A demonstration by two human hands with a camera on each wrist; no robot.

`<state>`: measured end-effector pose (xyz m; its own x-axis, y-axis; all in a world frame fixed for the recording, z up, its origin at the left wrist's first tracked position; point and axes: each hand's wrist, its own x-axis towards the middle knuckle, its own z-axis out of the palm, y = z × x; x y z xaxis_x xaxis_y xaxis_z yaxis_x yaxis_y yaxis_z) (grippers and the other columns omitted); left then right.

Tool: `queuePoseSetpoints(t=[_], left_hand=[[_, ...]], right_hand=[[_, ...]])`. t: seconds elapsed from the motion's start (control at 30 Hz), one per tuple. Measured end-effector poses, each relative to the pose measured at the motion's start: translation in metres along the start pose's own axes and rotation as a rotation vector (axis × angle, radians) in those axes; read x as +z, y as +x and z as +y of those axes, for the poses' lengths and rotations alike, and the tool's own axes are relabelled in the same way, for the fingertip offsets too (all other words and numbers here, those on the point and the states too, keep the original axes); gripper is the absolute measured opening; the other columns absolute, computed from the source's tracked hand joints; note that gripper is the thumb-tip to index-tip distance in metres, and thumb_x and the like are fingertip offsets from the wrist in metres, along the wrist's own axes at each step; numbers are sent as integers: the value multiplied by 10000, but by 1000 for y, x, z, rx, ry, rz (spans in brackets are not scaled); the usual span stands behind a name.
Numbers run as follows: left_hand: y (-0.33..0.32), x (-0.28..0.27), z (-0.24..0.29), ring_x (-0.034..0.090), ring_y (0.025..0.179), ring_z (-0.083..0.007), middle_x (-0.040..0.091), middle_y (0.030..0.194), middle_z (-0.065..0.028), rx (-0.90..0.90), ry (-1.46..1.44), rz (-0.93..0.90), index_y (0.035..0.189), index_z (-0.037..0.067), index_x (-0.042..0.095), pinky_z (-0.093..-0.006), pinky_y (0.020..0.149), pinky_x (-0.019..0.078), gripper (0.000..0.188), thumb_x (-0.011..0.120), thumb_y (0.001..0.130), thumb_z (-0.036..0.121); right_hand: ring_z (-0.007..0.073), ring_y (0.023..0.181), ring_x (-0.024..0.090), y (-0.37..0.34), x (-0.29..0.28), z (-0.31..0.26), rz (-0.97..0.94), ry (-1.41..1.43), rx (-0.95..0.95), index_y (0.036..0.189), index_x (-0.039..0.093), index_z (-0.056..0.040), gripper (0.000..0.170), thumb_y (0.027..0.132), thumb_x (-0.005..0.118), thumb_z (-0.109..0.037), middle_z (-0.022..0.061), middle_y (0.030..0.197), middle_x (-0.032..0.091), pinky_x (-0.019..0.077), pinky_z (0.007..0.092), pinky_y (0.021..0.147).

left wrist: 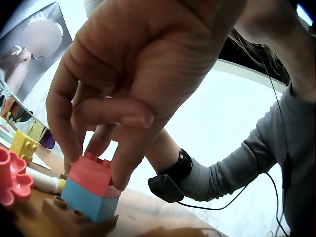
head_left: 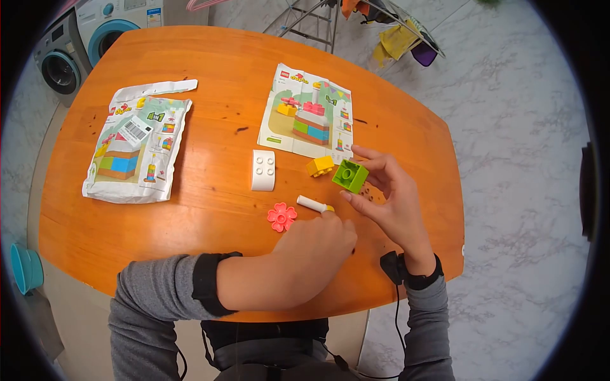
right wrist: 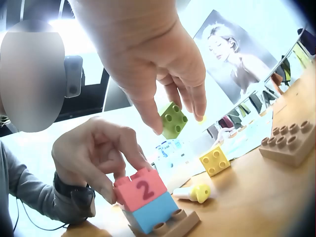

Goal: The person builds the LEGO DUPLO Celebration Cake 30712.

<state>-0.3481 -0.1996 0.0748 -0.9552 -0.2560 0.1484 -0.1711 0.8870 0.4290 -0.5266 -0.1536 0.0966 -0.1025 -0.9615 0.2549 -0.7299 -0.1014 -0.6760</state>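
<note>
Here's the pink brick (right wrist: 142, 190), marked with a 2, sitting on the blue brick (right wrist: 153, 212), which stands on a brown base (right wrist: 186, 223) on the table (head_left: 222, 70). The left hand (right wrist: 96, 148) pinches the pink brick between thumb and fingers. Up in the air, the right hand (head_left: 397, 203) has the green brick (head_left: 350, 176) pinched in its fingertips, open underside to the head camera. Near it lies the yellow brick (head_left: 319, 166), then the white stick (head_left: 310, 202) with its yellow end, the pink flower (head_left: 281, 217) and the white brick (head_left: 263, 170). Further out: the instruction sheet (head_left: 308, 120), and well to the left, the packet (head_left: 136, 146).
</note>
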Motion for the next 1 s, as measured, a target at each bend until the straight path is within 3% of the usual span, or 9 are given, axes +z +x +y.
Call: queuePoseSetpoints(t=[0.17, 0.23, 0.37, 0.43, 0.57, 0.63, 0.77, 0.83, 1.0], left_hand=[[0, 0, -5, 632, 703, -284, 579, 826, -194, -6, -75, -58, 950, -49, 509, -356, 546, 523, 218, 621, 766, -10], [0, 0, -8, 630, 734, -299, 579, 839, -198, 6, -116, -62, 967, -54, 511, -367, 569, 525, 213, 609, 784, -7], [2, -1, -8, 618, 771, -335, 583, 853, -204, 24, -157, -72, 995, -58, 522, -397, 621, 523, 213, 600, 804, -4], [3, 2, -11, 617, 768, -340, 588, 861, -207, 14, -166, -74, 990, -55, 530, -404, 632, 522, 207, 606, 805, -2], [7, 6, -22, 623, 775, -358, 615, 856, -191, 19, -228, -16, 921, -27, 572, -432, 666, 514, 195, 676, 777, 52], [9, 5, -24, 624, 781, -365, 623, 844, -186, -4, -253, -27, 896, -16, 584, -437, 673, 511, 202, 704, 762, 76], [11, 2, -26, 621, 805, -377, 620, 811, -191, 33, -226, -6, 876, -13, 586, -447, 677, 501, 257, 750, 730, 120], [12, -1, -26, 619, 805, -380, 619, 808, -193, 22, -209, -42, 875, -14, 585, -448, 682, 498, 269, 757, 727, 130], [15, -12, -28, 616, 821, -372, 634, 830, -177, 36, -262, -99, 890, -1, 597, -443, 726, 480, 277, 763, 734, 156]], right_hand=[[174, 1020, 628, -13, -11, -12, -6, 406, 100, 1106, 493, -12, 363, 817, 712, -1, 184, 1175, 597, 543, 283, 815], [159, 916, 654, -16, -20, -15, -130, 639, 326, 1205, 441, -39, 402, 878, 673, -69, 186, 1076, 632, 545, 269, 775], [159, 779, 660, -17, -28, -16, -208, 785, 485, 1261, 409, -78, 367, 959, 581, -197, 166, 952, 655, 543, 246, 722], [170, 683, 646, -19, -28, -9, -279, 878, 577, 1304, 378, -116, 369, 1007, 480, -311, 173, 903, 660, 536, 245, 677], [169, 691, 642, -24, -31, 0, -310, 993, 626, 1300, 385, -113, 347, 1021, 441, -310, 170, 919, 654, 536, 262, 665], [168, 698, 642, -33, -33, 3, -329, 1164, 653, 1308, 390, -108, 370, 1002, 495, -289, 168, 933, 650, 534, 272, 653], [157, 700, 640, -46, -34, 5, -340, 1127, 606, 1294, 391, -104, 402, 966, 575, -244, 161, 936, 643, 530, 264, 645], [136, 718, 635, -47, -37, 5, -436, 923, 608, 1281, 385, -106, 465, 919, 653, -222, 140, 935, 644, 522, 256, 648], [104, 697, 616, -48, -33, 6, -465, 868, 620, 1206, 440, -86, 401, 911, 667, -237, 56, 888, 625, 502, 233, 635]])
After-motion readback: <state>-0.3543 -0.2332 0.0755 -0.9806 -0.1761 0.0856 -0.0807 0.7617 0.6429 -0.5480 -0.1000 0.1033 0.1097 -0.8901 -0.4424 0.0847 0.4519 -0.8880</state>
